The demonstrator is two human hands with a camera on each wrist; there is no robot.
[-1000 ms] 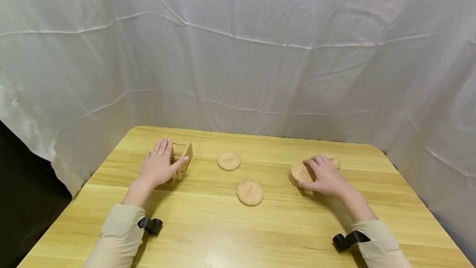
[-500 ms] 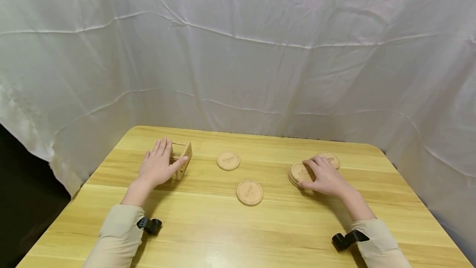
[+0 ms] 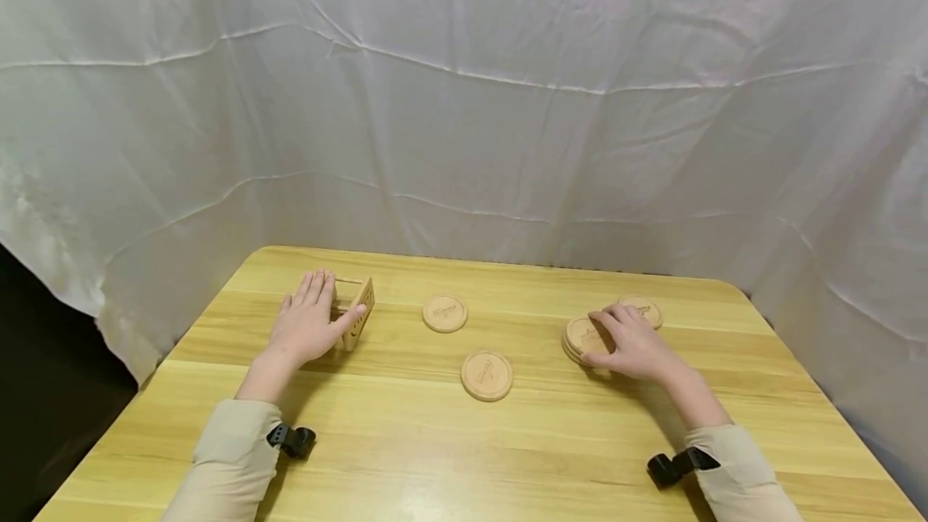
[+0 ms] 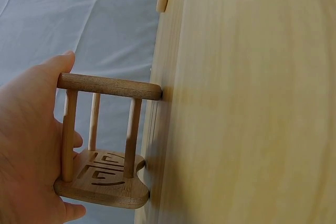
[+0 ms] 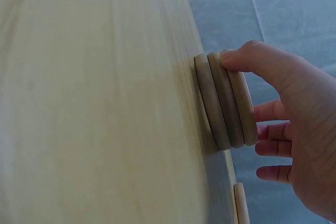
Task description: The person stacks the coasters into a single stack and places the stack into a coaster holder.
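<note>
My left hand (image 3: 306, 325) grips a wooden coaster holder (image 3: 360, 314) at the table's far left, the thumb on one slotted end plate and the fingers over the other side. In the left wrist view its dowel posts (image 4: 133, 135) show with nothing between them. At the right, my right hand (image 3: 634, 345) holds the top coaster (image 5: 242, 106) of a stack of three round wooden coasters, thumb at its near edge and fingers at its far side. The two lower coasters (image 5: 211, 100) lie beneath it, on the table. Part of the stack is hidden by the hand.
Two single coasters lie mid-table, one farther back (image 3: 445, 313) and one nearer (image 3: 487, 375). Another coaster (image 3: 645, 311) lies just behind the right hand. The wooden table (image 3: 435, 449) ends at a pale curtain (image 3: 464, 143) behind and at the sides.
</note>
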